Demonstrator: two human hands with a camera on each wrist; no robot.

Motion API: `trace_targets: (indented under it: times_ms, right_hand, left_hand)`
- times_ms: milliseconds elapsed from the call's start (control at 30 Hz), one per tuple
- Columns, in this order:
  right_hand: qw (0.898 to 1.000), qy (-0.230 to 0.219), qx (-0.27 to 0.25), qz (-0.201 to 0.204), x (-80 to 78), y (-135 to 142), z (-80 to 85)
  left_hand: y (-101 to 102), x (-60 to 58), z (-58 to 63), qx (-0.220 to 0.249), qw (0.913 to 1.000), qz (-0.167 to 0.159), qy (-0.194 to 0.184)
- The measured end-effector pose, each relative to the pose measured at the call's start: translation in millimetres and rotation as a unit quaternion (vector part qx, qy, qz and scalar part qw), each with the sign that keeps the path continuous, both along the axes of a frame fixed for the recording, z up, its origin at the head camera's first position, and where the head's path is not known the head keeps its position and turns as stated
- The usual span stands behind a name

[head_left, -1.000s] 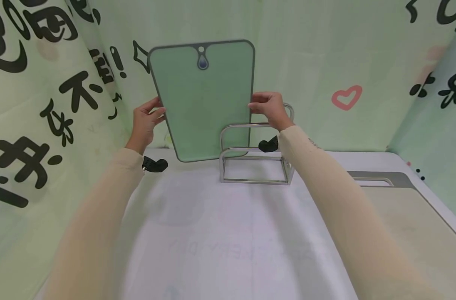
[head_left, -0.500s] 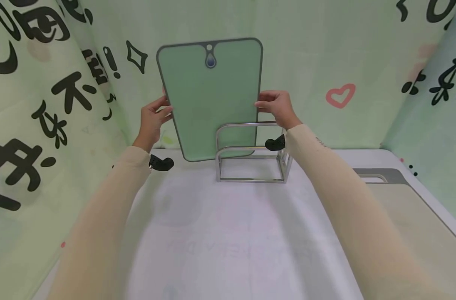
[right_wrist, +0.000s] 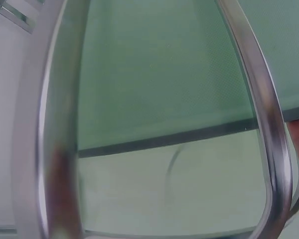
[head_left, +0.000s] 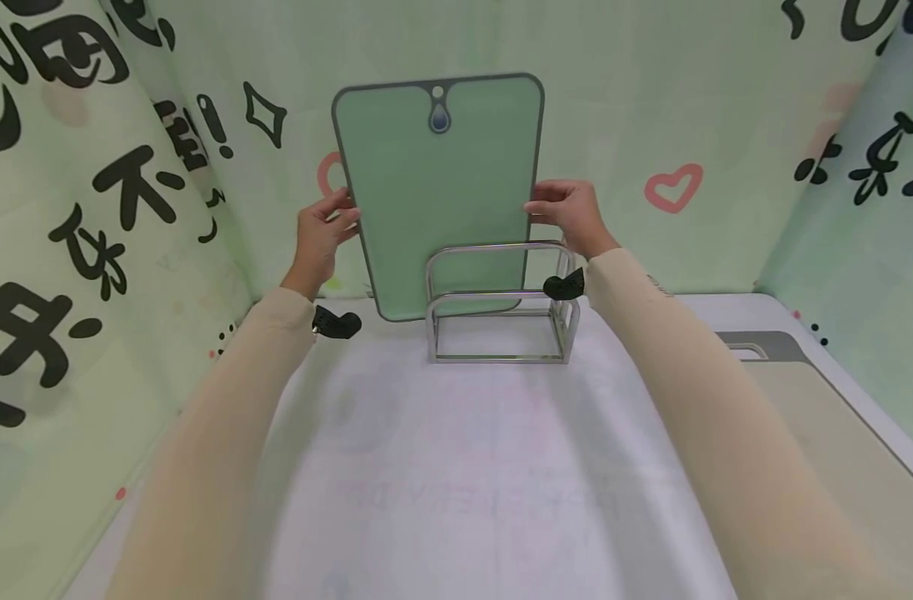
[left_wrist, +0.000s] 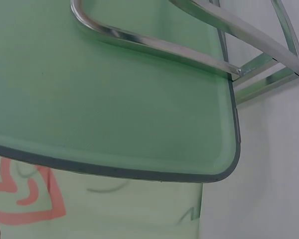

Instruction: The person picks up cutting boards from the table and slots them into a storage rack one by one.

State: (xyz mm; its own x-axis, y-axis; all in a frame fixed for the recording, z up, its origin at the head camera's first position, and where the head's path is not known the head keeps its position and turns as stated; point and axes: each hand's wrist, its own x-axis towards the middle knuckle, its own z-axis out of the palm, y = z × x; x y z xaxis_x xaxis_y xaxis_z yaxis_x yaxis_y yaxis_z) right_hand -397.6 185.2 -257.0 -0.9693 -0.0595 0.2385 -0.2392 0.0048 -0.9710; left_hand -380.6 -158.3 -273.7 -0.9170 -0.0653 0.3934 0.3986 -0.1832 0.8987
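A green cutting board [head_left: 441, 183] with a dark grey rim and a hanging hole at the top stands upright, leaning slightly to one side. My left hand [head_left: 321, 242] pinches its left edge, thumb in front. On the opposite edge, my right hand [head_left: 574, 218] grips it at about the same height. A shiny metal rack [head_left: 494, 359] on the table overlaps the board's lower right part. In the left wrist view, the board [left_wrist: 114, 99] passes behind a curved rack bar [left_wrist: 169, 48]. Rack hoops [right_wrist: 271, 114] cross in front of the board [right_wrist: 159, 74] in the right wrist view.
A beige board with a grey handle end [head_left: 824, 433] lies flat on the white table [head_left: 426, 500] at the right. Pale green printed curtains [head_left: 614, 100] hang behind the table and along both sides.
Both hands have moved the board to the right, so more of it sits behind the rack's hoops. The head view has turned slightly right. Both grips look the same.
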Motion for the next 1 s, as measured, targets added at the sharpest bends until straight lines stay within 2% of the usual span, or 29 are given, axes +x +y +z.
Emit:
trace_targets:
  times_ms: [400, 700, 1000]
  right_hand:
    - [1.000, 0.002, 0.002, -0.011, 2.8, 18.9, -2.1]
    - [1.000, -0.004, -0.009, -0.014, 7.5, 29.6, -0.1]
    - [1.000, -0.001, -0.019, -0.023, 9.3, 38.5, -0.1]
  left_hand:
    - [16.9, -5.1, 0.3, -0.017, 0.9997, -0.005, -0.014]
    - [28.0, -8.2, 0.1, -0.032, 0.9994, -0.013, 0.003]
    - [39.0, -7.0, 4.1, -0.038, 0.9992, -0.013, -0.004]
